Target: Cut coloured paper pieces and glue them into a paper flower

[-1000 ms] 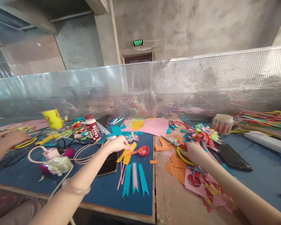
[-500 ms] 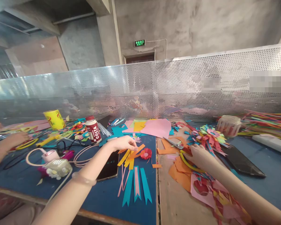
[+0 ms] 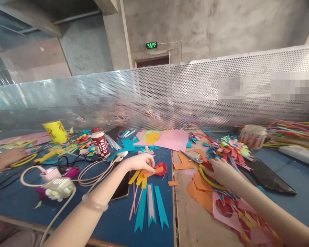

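Note:
My left hand is closed, pinching a short orange paper strip above the blue tabletop. Just beside that strip sits a red paper flower. Yellow paper strips lie under my left hand, and blue strips with notched ends are laid out closer to me, a pink strip on one of them. On the right, my right hand is closed round yellow-handled scissors, whose blades point away to the left. Orange paper offcuts lie below the scissors.
A dark phone and a bright paper flower rosette are at right. Pink paper lies at the back before a perforated metal screen. At left are a Costa bottle, charger cables and another person's hand.
My left hand has shifted slightly right, and the orange strip in it has swung to lie nearer level. My right hand and the scissors have barely moved.

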`<move>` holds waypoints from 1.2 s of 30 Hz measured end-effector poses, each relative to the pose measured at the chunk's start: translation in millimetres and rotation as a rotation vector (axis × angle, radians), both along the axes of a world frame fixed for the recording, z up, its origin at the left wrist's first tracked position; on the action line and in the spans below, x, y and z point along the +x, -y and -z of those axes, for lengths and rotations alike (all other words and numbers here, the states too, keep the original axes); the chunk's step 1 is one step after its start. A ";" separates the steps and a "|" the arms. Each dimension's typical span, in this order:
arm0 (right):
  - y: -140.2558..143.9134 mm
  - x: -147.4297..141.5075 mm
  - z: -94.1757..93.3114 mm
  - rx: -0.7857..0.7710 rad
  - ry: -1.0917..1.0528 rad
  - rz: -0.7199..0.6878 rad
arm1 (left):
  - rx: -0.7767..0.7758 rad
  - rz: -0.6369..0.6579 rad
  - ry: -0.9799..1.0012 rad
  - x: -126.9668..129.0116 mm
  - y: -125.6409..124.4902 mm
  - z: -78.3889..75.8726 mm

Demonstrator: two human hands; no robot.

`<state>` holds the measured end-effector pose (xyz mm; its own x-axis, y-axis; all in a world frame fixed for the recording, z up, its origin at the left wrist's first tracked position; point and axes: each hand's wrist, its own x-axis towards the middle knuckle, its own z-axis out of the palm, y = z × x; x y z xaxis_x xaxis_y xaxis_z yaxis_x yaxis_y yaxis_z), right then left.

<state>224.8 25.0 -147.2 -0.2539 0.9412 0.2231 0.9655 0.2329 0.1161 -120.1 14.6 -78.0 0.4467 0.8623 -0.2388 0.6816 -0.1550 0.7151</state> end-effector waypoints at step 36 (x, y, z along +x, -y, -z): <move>87.4 -82.7 -16.2 0.093 -0.016 -0.525 | 0.241 -0.527 0.236 17.9 9.3 23.7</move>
